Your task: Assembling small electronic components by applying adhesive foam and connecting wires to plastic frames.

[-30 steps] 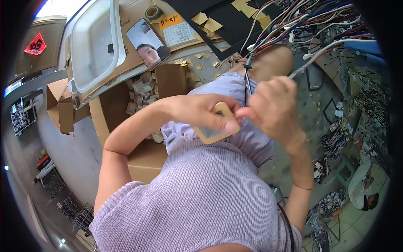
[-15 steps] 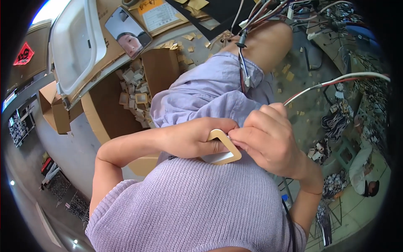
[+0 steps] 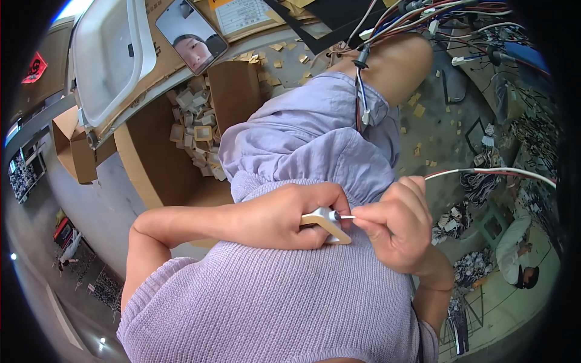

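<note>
Close to my belly, my left hand (image 3: 284, 218) is wrapped round a small white square housing with a tan rim (image 3: 342, 235). One corner of it points toward my right hand, and a dark round grommet (image 3: 337, 215) sits there. Between thumb and fingertips, my right hand (image 3: 399, 222) pinches a thin white wire (image 3: 348, 216), which runs straight to the grommet. Behind that hand, a white and red cable (image 3: 478, 170) trails off to the right. The housing's inside is mostly covered by my left fingers.
An open cardboard box (image 3: 142, 172) full of white housings (image 3: 192, 121) stands left of my legs. Beyond it, a phone (image 3: 192, 39) rests on cardboard beside a translucent plastic bin (image 3: 112, 60). Wire bundles (image 3: 417, 21) hang over my knee. A person (image 3: 514, 254) is at the far right.
My right hand has moved right and slightly down, away from the housing, drawing out a short stretch of white wire. The housing has turned in my left hand, and the grommet now shows.
</note>
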### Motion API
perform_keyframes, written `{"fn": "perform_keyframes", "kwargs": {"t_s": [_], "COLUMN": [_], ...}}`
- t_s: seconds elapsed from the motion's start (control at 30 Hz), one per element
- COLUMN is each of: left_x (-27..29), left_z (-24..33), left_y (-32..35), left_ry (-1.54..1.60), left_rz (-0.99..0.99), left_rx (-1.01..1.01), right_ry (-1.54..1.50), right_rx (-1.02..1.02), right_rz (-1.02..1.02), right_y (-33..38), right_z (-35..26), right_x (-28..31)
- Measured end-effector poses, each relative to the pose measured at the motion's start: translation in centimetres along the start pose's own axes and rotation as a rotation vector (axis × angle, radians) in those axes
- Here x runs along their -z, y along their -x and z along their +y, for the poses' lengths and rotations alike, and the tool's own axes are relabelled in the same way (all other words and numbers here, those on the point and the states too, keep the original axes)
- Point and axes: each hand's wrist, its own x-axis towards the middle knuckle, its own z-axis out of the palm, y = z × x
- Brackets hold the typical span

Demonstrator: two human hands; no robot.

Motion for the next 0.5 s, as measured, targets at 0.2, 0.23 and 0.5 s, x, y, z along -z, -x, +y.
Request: {"fn": "perform_keyframes", "kwargs": {"t_s": [0.2,0.23,0.5], "left_x": [-0.2,-0.3,-0.2], "left_z": [-0.7,-0.5,-1.0], "left_y": [0.2,0.3,0.1], "left_ry": [-0.079,0.003,-0.006], "left_rz": [0.034,0.029,-0.012], "left_rx": [-0.129,-0.066,-0.133], "right_ry": [-0.002,0.011,0.009], "right_rx": [0.041,0.017,0.074], "right_rz": [0.025,0.021,-0.019], "right_y": [-0.4,-0.1,-1.6], "right_z": [-0.1,-0.6,0.3], "right_x": [0.1,0.3,0.5]}}
